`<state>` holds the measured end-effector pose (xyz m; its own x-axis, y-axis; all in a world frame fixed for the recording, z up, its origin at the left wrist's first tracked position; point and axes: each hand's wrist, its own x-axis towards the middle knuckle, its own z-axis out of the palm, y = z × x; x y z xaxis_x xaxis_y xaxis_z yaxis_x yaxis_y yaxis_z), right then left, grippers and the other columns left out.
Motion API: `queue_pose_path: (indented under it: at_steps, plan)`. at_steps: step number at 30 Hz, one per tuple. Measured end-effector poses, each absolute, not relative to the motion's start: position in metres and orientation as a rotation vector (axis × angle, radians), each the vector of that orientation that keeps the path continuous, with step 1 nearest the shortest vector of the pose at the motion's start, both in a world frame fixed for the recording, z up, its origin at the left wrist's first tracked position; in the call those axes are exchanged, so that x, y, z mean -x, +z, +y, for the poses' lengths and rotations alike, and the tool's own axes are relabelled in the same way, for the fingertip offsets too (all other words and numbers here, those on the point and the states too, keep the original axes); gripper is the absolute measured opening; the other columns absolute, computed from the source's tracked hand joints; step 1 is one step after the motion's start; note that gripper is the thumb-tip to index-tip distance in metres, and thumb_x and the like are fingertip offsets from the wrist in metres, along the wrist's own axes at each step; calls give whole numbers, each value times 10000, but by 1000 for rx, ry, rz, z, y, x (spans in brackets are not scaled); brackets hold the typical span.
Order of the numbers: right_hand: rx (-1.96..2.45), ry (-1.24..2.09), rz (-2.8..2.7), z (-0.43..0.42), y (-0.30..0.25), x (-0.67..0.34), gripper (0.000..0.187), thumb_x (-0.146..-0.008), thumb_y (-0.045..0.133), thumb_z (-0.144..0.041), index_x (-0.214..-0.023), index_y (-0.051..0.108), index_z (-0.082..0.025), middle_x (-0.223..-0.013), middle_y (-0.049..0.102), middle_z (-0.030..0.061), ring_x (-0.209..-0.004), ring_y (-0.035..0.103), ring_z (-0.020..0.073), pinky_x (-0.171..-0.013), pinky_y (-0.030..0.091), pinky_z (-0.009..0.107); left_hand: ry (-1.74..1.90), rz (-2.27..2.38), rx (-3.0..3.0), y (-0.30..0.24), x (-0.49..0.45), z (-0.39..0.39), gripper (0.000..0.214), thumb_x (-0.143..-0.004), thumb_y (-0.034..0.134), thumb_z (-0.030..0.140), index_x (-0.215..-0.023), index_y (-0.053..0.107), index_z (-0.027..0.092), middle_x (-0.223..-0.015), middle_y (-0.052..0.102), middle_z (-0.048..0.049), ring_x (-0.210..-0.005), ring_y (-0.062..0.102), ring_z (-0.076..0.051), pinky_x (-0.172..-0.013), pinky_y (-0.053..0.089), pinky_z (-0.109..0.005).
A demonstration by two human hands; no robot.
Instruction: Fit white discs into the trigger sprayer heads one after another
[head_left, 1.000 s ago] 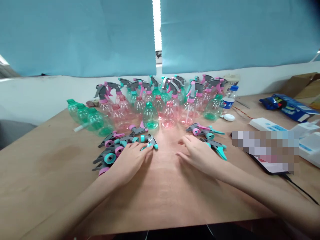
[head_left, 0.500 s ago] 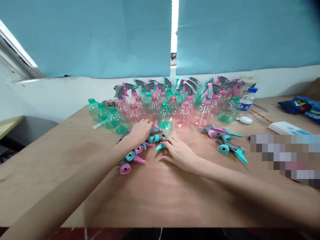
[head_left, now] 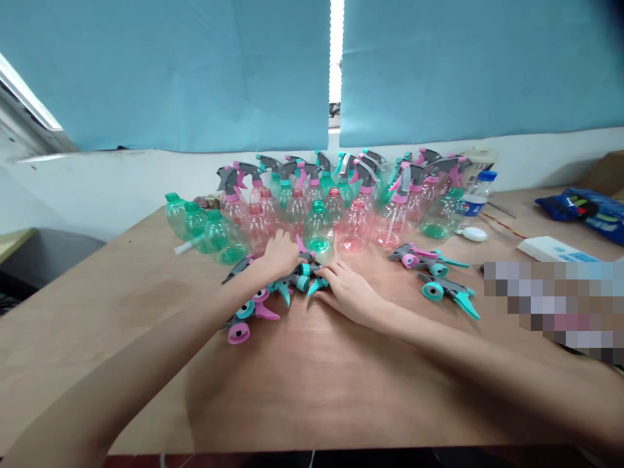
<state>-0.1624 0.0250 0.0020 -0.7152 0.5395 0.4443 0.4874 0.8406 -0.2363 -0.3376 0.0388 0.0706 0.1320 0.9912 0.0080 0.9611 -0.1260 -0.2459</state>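
My left hand (head_left: pixel 281 253) reaches over a pile of loose trigger spray heads, its fingers curled downward. Its fingertips are partly hidden, and I cannot make out what they pinch. A grey spray head with a teal collar and trigger (head_left: pixel 283 292) lies just below it. A pink trigger (head_left: pixel 303 246) sticks up between my hands. My right hand (head_left: pixel 348 289) closes its thumb and fingers on a grey spray head with a teal trigger (head_left: pixel 318 286). More spray heads with pink collars (head_left: pixel 238 333) lie under and beside my left forearm.
Behind my hands stand clear green bottles (head_left: pixel 319 227) and pink bottles (head_left: pixel 357 227), several topped with spray heads. More loose spray heads (head_left: pixel 441 290) lie to the right. Farther right are a white box (head_left: pixel 556 249), a blue packet (head_left: pixel 592 211) and a blurred patch.
Both hands remain at the pile. The teal spray head below my left hand has shifted down and turned, and the pink trigger between my hands stands more upright. The view has moved slightly.
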Motion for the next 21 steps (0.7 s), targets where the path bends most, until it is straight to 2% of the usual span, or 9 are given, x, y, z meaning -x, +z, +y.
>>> queue_pose_path:
  at_steps: [2, 6, 10, 14, 18, 20, 21]
  plan:
    - [760, 150, -2496, 24, 1, 164, 305, -857, 582, -316, -1108, 544, -147, -1064, 592, 127, -1018, 531, 277, -870, 484, 437, 191, -1957, 2209, 68, 337, 34, 278, -846, 593, 340, -923, 647, 78, -1078, 613, -238, -1081, 519, -369, -815, 443, -404]
    - [744, 182, -2488, 20, -2, 170, 265, -856, 576, -301, -1064, 561, -137, -1070, 588, 139, -1011, 533, 280, -858, 482, 442, 104, -2006, 2192, 71, 340, 26, 236, -823, 621, 322, -935, 610, 114, -891, 676, -156, -874, 633, -307, -691, 449, -329]
    - [695, 243, -2491, 14, 1, 177, 320, -828, 603, -302, -1104, 540, -152, -1102, 574, 136, -1032, 538, 278, -872, 467, 455, -31, -1997, 2136, 92, 344, 10, 232, -842, 591, 348, -947, 564, 142, -905, 665, -119, -870, 628, -282, -645, 419, -292]
    - [642, 328, -2487, 8, 14, 163, 430, -808, 624, -337, -1178, 494, -162, -1152, 566, 121, -1045, 560, 242, -863, 481, 381, -228, -1947, 2119, 114, 332, -21, 329, -831, 594, 448, -994, 528, 170, -877, 641, -72, -843, 598, -262, -607, 387, -282]
    - [806, 485, -2417, 9, 29, 117, 178, -867, 535, -294, -1004, 587, -194, -1006, 653, 63, -884, 631, 200, -759, 493, 333, -534, -1858, 2208, 106, 305, -47, 307, -787, 643, 489, -871, 568, 203, -780, 600, -20, -781, 545, -220, -628, 389, -287]
    - [952, 628, -2372, 13, 33, 88, 165, -882, 511, -313, -872, 625, -195, -798, 678, 26, -715, 643, 168, -640, 489, 286, -645, -1802, 2276, 90, 290, -51, 283, -792, 648, 465, -876, 580, 203, -793, 603, -15, -789, 519, -214, -661, 402, -302]
    - [1001, 667, -2331, 14, 34, 75, 167, -874, 522, -314, -859, 634, -190, -791, 682, 27, -701, 642, 164, -620, 484, 275, -671, -1765, 2294, 81, 283, -51, 273, -802, 641, 452, -876, 582, 195, -814, 609, -25, -810, 509, -220, -682, 409, -316]
